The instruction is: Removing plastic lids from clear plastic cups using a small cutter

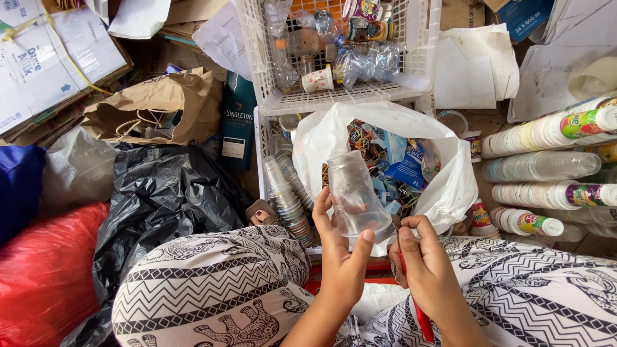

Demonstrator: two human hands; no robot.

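My left hand grips a clear plastic bottle near its lower end, holding it up above my lap. My right hand is closed on a red-handled cutting tool, its metal tip touching the bottle's lower edge. Just behind the bottle, a white plastic bag gapes open and holds several torn coloured labels and wrappers. My knees in black-and-white patterned trousers frame the hands.
A white lattice crate with crushed bottles stands behind the bag. Nested cup stacks lie at right and beside the bag at left. Black, red and blue bags, a brown paper bag and cardboard fill the left.
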